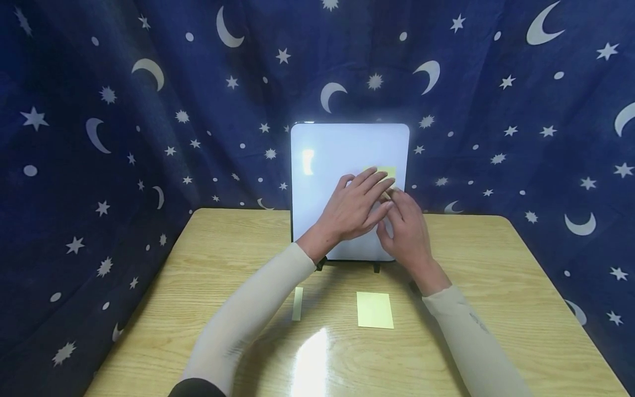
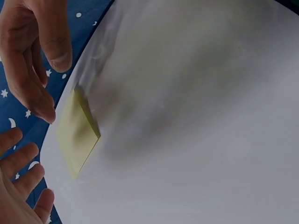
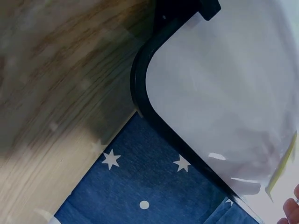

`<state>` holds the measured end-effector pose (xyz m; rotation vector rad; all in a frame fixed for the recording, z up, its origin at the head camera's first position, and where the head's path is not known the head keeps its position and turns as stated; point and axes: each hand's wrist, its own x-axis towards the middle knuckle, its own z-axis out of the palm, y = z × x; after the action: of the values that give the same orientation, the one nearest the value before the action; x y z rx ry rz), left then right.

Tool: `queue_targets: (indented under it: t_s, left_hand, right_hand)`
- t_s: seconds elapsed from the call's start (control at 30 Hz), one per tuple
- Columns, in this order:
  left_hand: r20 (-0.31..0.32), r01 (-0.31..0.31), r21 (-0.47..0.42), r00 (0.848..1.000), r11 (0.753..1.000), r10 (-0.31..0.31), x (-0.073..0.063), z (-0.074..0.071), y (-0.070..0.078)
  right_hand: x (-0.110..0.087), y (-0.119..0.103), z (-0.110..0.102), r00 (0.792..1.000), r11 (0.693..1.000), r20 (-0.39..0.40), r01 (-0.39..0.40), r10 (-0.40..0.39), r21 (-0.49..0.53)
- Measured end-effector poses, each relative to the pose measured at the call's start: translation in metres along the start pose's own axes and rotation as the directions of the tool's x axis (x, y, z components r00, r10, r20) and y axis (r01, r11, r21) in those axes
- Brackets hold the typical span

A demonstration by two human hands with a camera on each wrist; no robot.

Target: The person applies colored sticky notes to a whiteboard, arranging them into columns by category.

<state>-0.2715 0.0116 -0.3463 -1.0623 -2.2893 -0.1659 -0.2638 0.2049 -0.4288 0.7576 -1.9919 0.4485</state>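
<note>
A white board (image 1: 322, 215) with a dark rim stands upright on the table. On its right half is a yellow sticky note (image 1: 388, 171), partly hidden behind the hands in the head view. The left wrist view shows that sticky note (image 2: 77, 137) whole, with one edge casting a shadow on the board. My left hand (image 1: 354, 208) is in front of the note, fingers extended and spread. Close beside it, my right hand (image 1: 408, 229) has loosely bent fingers, its thumb apart from them. Nothing is visible between the right fingers (image 2: 28, 88) in the left wrist view.
On the wooden table (image 1: 238, 237) lie a square yellow sticky note (image 1: 374, 310) and a narrow yellow strip (image 1: 297, 304). Small black feet (image 1: 376, 268) support the board. A blue curtain (image 1: 238, 99) with moons and stars hangs behind and at both sides.
</note>
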Motion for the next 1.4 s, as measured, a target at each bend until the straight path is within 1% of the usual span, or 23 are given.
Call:
queue_targets:
  t_s: [0.1, 0.3, 0.5, 0.77, 0.97, 1.13, 1.27, 1.4]
  left_hand:
    - [-0.010, 0.006, -0.015, 1.000, 1.000, -0.006, -0.005, 0.000, 0.000]
    - [-0.006, 0.030, -0.066, 1.000, 0.997, -0.030, -0.015, 0.000, -0.001]
    - [0.007, 0.067, -0.094, 0.998, 0.993, -0.067, -0.027, 0.000, 0.000]
    - [-0.006, 0.092, -0.144, 0.996, 0.985, -0.094, -0.045, 0.000, 0.002]
    - [0.033, 0.106, -0.166, 0.994, 0.980, -0.101, -0.061, 0.001, 0.007]
    - [0.059, 0.129, -0.186, 0.991, 0.974, -0.120, -0.072, 0.003, 0.011]
    - [0.073, 0.128, -0.193, 0.991, 0.973, -0.116, -0.081, 0.004, 0.013]
    - [0.087, 0.120, -0.205, 0.991, 0.971, -0.104, -0.090, 0.006, 0.017]
  right_hand:
    - [-0.002, -0.002, -0.002, 1.000, 1.000, -0.007, -0.015, 0.015, 0.004]
    - [-0.006, -0.007, -0.005, 0.999, 0.999, 0.002, -0.050, 0.050, 0.016]
    - [-0.009, -0.012, -0.010, 0.998, 0.998, 0.006, -0.057, 0.057, 0.019]
    - [-0.014, -0.019, -0.015, 0.998, 0.997, 0.006, -0.062, 0.062, 0.054]
    - [-0.019, -0.026, -0.020, 0.999, 0.997, 0.014, -0.053, 0.052, 0.060]
    - [-0.025, -0.029, -0.023, 0.998, 0.997, 0.022, -0.055, 0.054, 0.059]
    - [-0.030, -0.032, -0.026, 0.997, 0.996, 0.038, -0.065, 0.063, 0.067]
    - [-0.035, -0.033, -0.029, 0.994, 0.995, 0.075, -0.080, 0.076, 0.059]
